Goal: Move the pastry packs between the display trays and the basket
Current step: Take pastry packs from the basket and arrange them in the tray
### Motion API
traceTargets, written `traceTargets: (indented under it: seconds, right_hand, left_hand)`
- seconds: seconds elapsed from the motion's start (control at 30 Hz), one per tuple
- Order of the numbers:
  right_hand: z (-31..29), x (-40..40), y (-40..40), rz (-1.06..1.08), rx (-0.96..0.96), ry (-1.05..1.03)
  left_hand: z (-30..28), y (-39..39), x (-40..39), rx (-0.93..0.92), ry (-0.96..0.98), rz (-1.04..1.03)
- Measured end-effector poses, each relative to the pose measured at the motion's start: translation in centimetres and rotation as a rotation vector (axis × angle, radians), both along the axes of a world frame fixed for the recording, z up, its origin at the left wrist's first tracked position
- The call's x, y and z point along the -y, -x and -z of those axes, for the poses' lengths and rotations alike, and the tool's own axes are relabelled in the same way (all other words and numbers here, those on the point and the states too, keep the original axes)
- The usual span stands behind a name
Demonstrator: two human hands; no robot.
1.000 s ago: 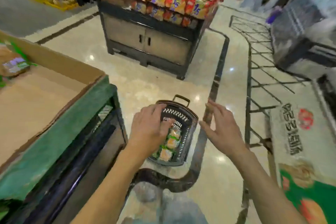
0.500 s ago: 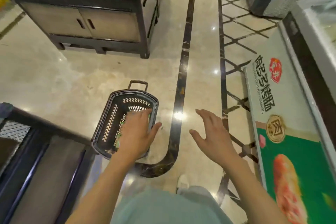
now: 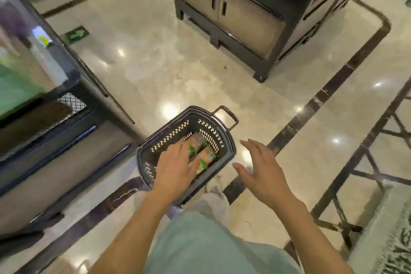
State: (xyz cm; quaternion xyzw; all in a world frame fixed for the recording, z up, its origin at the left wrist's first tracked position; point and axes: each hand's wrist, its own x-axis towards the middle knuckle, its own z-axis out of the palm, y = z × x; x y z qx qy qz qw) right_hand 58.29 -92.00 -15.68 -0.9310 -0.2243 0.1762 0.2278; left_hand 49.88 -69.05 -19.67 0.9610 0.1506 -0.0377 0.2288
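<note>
My left hand [image 3: 178, 168] reaches into the dark slotted plastic basket [image 3: 229, 151] at lower centre, fingers spread on the orange-and-green pastry packs [image 3: 205, 154], which lie lengthwise toward upper left; my right hand [image 3: 262, 171] hovers open beside it.

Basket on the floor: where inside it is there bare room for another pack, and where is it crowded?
In the basket the packs fill the right side. The left hand reaches in from the near rim over the middle. Bare floor shows along the left wall. The right hand hovers open outside the right rim.
</note>
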Motion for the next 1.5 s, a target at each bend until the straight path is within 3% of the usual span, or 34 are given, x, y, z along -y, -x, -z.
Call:
traceTargets:
  seconds: [0.27, 0.43, 0.57, 0.77, 0.97, 1.13, 1.37, 1.5]
  right_hand:
    - [2.2, -3.3, -11.8, -0.289, -0.076, 0.133]
    - [8.6, -7.3, -17.5, -0.526, -0.235, 0.209]
    - [18.8, -10.9, -21.7, -0.755, -0.314, 0.307]
    - [37.3, -16.2, -25.3, -1.018, -0.296, 0.462]
    - [53.6, -18.6, -23.0, -1.095, -0.290, 0.574]
    - [63.1, -18.9, -21.6, -1.113, -0.282, 0.690]
    - [66.4, -17.9, -20.5, -1.234, 0.021, 0.769]
    - [65.4, -18.1, -20.6, -1.192, -0.046, 0.763]
  left_hand:
    - [1.4, -8.7, 0.3, 0.070, 0.120, -0.232]
    - [6.6, -10.0, -0.8, -0.072, 0.065, -0.398]
    - [12.6, -11.7, -1.6, -0.190, 0.071, -0.510]
    - [27.8, -12.7, -3.8, -0.339, 0.074, -0.599]
    - [44.5, -12.2, -4.3, -0.392, 0.178, -0.703]
    - [52.4, -9.7, -3.3, -0.370, 0.254, -0.773]
    - [55.3, -8.2, -2.6, -0.411, 0.321, -0.774]
    - [54.8, -9.3, -3.2, -0.430, 0.368, -0.770]
